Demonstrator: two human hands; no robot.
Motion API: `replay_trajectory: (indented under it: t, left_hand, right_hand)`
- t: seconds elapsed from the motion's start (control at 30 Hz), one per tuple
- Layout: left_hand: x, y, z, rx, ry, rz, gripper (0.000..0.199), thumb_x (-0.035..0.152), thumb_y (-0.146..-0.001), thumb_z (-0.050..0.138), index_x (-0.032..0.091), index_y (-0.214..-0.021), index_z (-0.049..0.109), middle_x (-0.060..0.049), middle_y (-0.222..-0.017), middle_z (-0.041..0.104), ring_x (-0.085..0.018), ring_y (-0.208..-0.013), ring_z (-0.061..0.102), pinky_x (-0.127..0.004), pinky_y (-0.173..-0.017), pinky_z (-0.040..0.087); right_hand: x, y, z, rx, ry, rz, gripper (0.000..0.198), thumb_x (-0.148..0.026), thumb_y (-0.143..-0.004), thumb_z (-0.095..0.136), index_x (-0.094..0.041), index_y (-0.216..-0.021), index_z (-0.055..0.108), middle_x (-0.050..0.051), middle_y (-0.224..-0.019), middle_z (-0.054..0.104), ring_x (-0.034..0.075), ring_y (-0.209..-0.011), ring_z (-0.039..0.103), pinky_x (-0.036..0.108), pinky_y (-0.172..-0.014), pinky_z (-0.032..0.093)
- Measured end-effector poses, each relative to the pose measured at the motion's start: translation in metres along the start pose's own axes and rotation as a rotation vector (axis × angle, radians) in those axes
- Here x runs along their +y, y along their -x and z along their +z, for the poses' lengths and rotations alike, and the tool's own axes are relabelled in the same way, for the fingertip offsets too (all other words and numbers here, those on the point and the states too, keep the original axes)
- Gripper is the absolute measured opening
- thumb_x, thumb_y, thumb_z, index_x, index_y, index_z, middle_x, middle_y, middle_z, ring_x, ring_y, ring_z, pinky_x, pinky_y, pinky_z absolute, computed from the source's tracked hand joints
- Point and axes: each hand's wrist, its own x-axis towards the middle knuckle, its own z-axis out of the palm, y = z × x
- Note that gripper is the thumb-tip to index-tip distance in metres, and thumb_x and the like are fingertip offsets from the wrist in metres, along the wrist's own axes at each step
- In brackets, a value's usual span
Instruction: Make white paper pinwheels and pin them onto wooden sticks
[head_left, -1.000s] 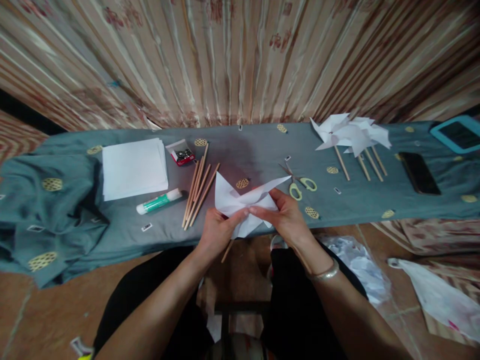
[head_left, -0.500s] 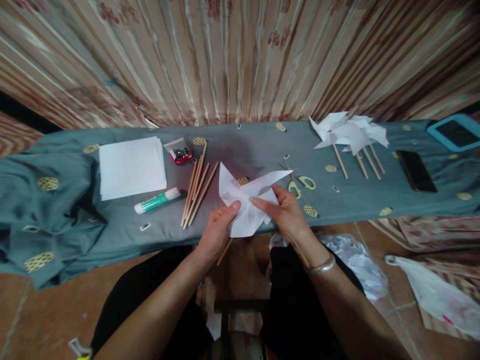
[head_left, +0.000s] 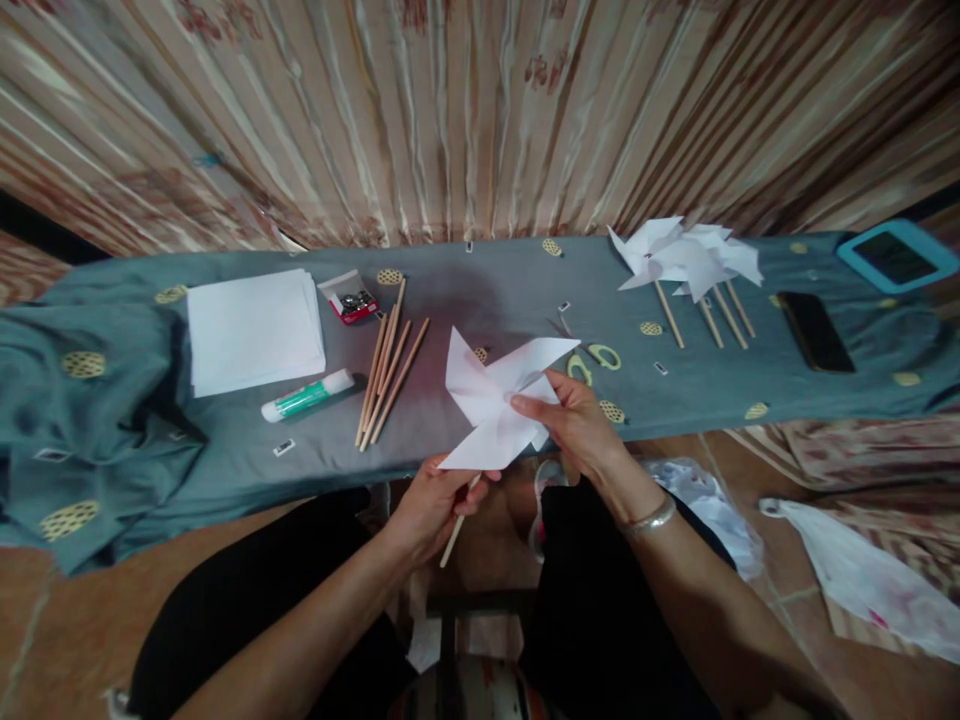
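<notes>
A white paper pinwheel [head_left: 499, 400] is held up in front of me at the table's near edge, its blades spread. Below its lowest blade, my left hand [head_left: 441, 500] has its fingers closed about the thin wooden stick [head_left: 451, 540], whose lower end sticks out beneath. My right hand [head_left: 577, 420] pinches the paper from the right side, thumb on the front close to the centre and fingers behind, out of sight. Just beyond that hand lie scissors [head_left: 592, 362] with pale green handles.
Left on the cloth-covered table lie white paper sheets [head_left: 255, 330], a glue stick [head_left: 307, 395], a small red box of metal pins [head_left: 349, 298] and several wooden sticks [head_left: 390, 385]. Finished pinwheels [head_left: 686, 260], a phone [head_left: 815, 332] and a blue-framed device [head_left: 896, 255] lie right.
My left hand has moved down from the paper's centre to the stick under the pinwheel. My right hand keeps its pinch on the paper. The view has shifted slightly.
</notes>
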Motion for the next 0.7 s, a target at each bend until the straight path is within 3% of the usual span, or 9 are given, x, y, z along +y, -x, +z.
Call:
replay_trajectory:
  t: [0.3, 0.57, 0.7]
  left_hand:
    - [-0.008, 0.019, 0.008, 0.113, -0.102, 0.078, 0.026, 0.036, -0.058, 0.073, 0.012, -0.058, 0.064, 0.006, -0.041, 0.04, -0.002, -0.04, 0.024, -0.022, -0.043, 0.009]
    - [-0.032, 0.028, 0.001, 0.282, -0.026, 0.121, 0.022, 0.033, -0.056, 0.071, 0.012, -0.057, 0.065, 0.005, -0.042, 0.041, -0.003, -0.04, 0.026, -0.021, -0.043, 0.009]
    - [-0.041, 0.029, -0.002, 0.302, 0.013, 0.114, 0.021, 0.033, -0.055, 0.07, 0.013, -0.057, 0.065, 0.006, -0.04, 0.041, -0.003, -0.039, 0.025, -0.021, -0.043, 0.008]
  right_hand:
    - [0.003, 0.009, 0.006, -0.002, 0.101, -0.002, 0.04, -0.036, -0.058, 0.086, -0.021, -0.092, 0.07, 0.0, -0.085, 0.074, 0.014, -0.067, 0.063, 0.027, -0.065, 0.05]
    - [0.02, 0.003, 0.011, -0.072, 0.38, -0.027, 0.043, -0.041, -0.059, 0.082, -0.019, -0.094, 0.068, 0.0, -0.082, 0.072, 0.016, -0.068, 0.061, 0.027, -0.063, 0.048]
    - [0.027, 0.002, 0.012, -0.081, 0.459, -0.047, 0.043, -0.041, -0.06, 0.08, -0.018, -0.094, 0.065, 0.001, -0.084, 0.071, 0.016, -0.07, 0.061, 0.028, -0.064, 0.048]
